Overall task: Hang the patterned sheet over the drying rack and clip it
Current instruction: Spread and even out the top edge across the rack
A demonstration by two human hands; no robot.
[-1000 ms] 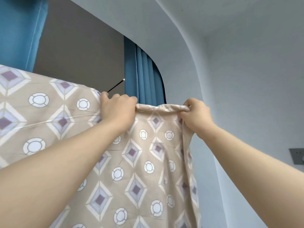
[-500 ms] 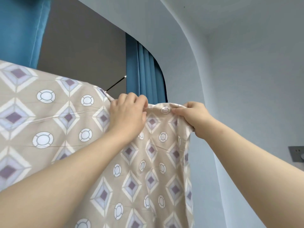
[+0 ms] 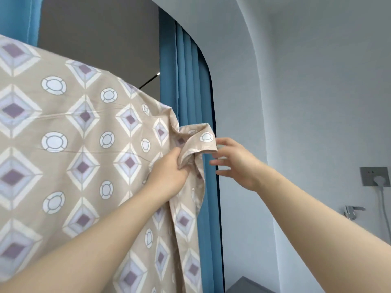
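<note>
At the far left a strip of blue curtain (image 3: 19, 17) hangs behind the patterned sheet (image 3: 84, 144), which fills the left half of the view. The sheet is beige with purple diamonds and white rings, and it hangs down flat from a top edge that slopes down towards the right. Whatever carries that edge is hidden under the cloth, so the drying rack itself cannot be made out. A thin dark rod (image 3: 148, 80) pokes out behind the sheet and may belong to it.

Further right, the left hand (image 3: 169, 174) has its fingers curled round a bunched fold near the sheet's right edge. Just above it the sheet's corner (image 3: 201, 140) is flipped up and crumpled in front of a second blue curtain (image 3: 186, 81). The right hand (image 3: 237, 163) hovers just beside that corner with its fingers spread and straight, holding nothing. Whether a fingertip touches the cloth I cannot tell. On the pale wall at the far right there is a socket (image 3: 375, 176) with a white plug and cable.

As I judge it, the hanging is mostly done, since the bulk of the sheet is draped. The right corner has yet to be spread and smoothed. No clip shows anywhere, so the clipping seems wholly left to do
</note>
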